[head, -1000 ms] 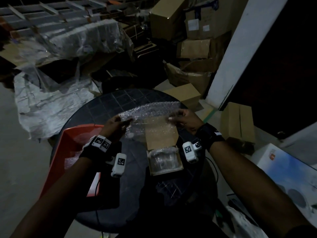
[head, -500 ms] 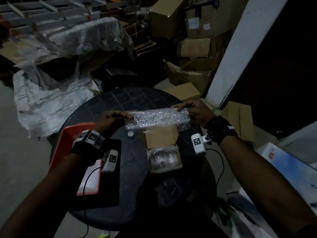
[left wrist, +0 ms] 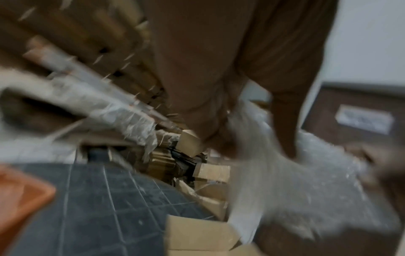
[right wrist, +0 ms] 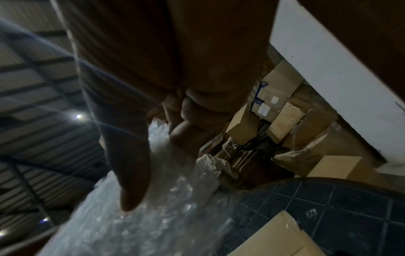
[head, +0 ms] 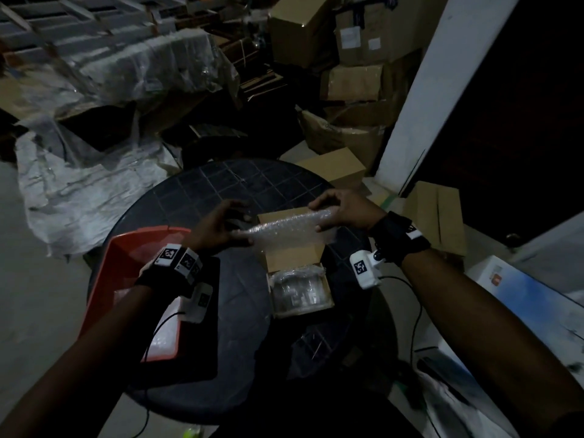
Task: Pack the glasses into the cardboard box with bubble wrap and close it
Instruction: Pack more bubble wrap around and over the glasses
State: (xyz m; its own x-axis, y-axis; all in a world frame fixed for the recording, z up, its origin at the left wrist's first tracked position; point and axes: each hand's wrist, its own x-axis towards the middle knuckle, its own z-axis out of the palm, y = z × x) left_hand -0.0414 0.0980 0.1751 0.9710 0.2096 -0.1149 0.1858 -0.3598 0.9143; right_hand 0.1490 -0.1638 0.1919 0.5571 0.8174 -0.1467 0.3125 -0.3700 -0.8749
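cardboard box (head: 300, 281) on table (head: 205, 197), lid raised on far side; glasses (head: 297, 290) inside. bubble wrap (head: 284, 229) above lid, left hand (head: 218, 227) at its left end, right hand (head: 344, 210) at right. tray (head: 126, 257) left of box.

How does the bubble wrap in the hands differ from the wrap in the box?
The bubble wrap in the hands is held up in the air as a long folded strip; the wrap in the box lies tucked inside around glassware. One is gripped at both ends, the other untouched. Both are clear and bubbly.
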